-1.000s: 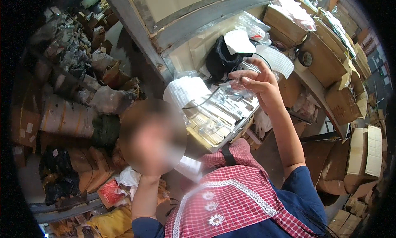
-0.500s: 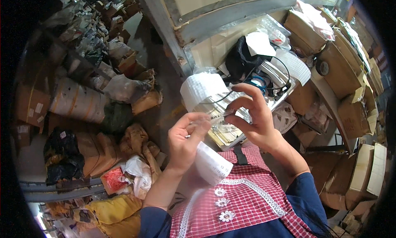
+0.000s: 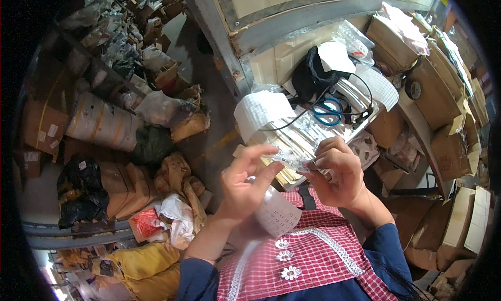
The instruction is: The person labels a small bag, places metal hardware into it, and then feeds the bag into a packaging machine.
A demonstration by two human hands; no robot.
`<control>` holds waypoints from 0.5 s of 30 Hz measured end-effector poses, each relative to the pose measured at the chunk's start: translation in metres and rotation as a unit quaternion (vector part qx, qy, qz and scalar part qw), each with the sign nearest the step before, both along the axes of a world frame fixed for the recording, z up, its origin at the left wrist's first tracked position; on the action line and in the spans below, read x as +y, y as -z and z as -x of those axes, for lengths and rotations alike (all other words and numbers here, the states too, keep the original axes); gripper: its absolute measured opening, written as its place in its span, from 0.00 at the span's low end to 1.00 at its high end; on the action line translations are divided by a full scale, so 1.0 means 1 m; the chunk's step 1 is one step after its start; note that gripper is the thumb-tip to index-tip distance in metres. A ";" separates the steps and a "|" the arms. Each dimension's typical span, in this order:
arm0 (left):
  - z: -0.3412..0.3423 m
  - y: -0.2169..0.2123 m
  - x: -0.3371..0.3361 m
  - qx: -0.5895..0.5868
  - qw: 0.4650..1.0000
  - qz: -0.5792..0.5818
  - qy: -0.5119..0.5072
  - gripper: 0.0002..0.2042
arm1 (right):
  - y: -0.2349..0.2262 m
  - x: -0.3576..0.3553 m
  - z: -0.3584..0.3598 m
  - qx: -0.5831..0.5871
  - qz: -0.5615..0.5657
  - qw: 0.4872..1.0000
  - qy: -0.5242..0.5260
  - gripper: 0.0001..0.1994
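My left hand (image 3: 242,186) has its index finger and thumb spread apart. From its palm, partly hidden by the fingers, hangs a curling white strip of small printed labels (image 3: 279,212), which its other fingers seem to hold. My right hand (image 3: 338,173) is closed in a pinch, with a small clear plastic piece (image 3: 303,168) at its fingertips. That piece lies close to the left fingertips; whether they touch it I cannot tell. Below both hands is a red checked apron (image 3: 292,254) with white lace and flower trims.
Beyond my hands, a tray of papers or cards (image 3: 292,136) holds a sheet of white labels (image 3: 261,110), blue-handled scissors (image 3: 327,112) and a black cable. A black bag (image 3: 310,74) sits behind. Cardboard boxes (image 3: 433,87) line the right; wrapped bundles (image 3: 102,121) and sacks crowd the left.
My left index finger and thumb have come off the clear plastic and spread. My right hand has moved down and curled its fingers in, uncovering the blue scissors.
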State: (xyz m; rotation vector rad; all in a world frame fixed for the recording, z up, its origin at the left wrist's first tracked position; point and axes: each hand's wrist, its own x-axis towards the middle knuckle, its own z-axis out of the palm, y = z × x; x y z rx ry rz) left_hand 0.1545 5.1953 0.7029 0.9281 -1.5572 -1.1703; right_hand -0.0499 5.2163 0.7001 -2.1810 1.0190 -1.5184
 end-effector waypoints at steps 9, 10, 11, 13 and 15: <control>-0.009 -0.006 -0.006 -0.174 0.910 0.374 0.047 0.16 | -0.002 0.003 -0.009 0.016 0.050 0.999 -0.003 0.12; -0.010 -0.006 -0.006 -0.191 0.899 0.390 0.057 0.16 | -0.003 0.003 -0.008 0.023 0.047 0.999 -0.004 0.12; -0.009 -0.007 -0.005 -0.189 0.901 0.387 0.054 0.17 | -0.004 0.003 -0.008 0.030 0.044 0.999 -0.006 0.12; -0.010 -0.007 -0.004 -0.188 0.896 0.401 0.041 0.15 | -0.002 0.003 -0.010 0.032 0.054 0.998 -0.008 0.12; -0.011 -0.007 -0.002 -0.205 0.889 0.409 0.034 0.14 | -0.002 0.003 -0.011 0.038 0.064 0.997 -0.005 0.11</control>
